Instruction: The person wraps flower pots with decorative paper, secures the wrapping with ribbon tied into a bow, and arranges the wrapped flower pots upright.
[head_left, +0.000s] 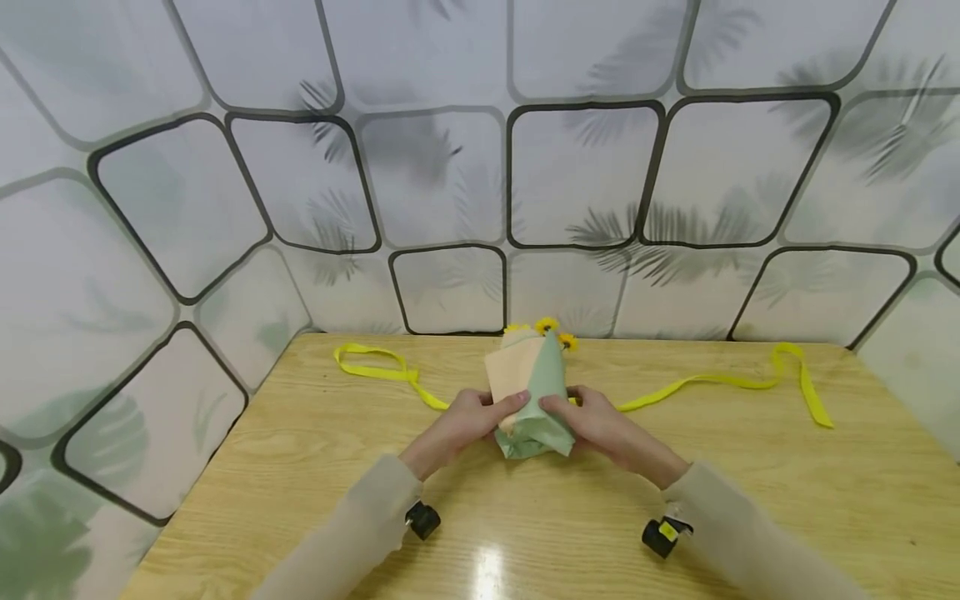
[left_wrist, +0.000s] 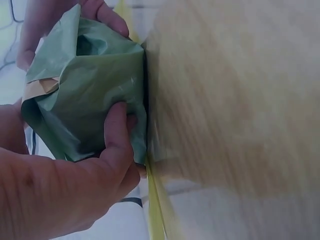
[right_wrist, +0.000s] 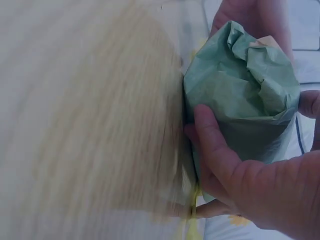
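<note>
A small bouquet wrapped in green and peach paper [head_left: 550, 375] is at the middle of the table, its yellow flowers [head_left: 547, 325] showing at the far end. My left hand [head_left: 472, 415] grips its left side, thumb across the front of the paper. From the other side my right hand [head_left: 598, 418] holds it, its thumb also on top. The folded, crumpled green bottom [right_wrist: 245, 90] faces me in the right wrist view. A yellow ribbon [head_left: 693, 380] runs beneath the bouquet and comes out on both sides; the part under the paper is hidden.
The ribbon's left end [head_left: 371, 372] lies in a loop on the wooden table [head_left: 300, 500], and its right end [head_left: 806, 383] curls near the back right. Patterned curtain-like cloth [head_left: 450, 183] rises behind the table and along its sides.
</note>
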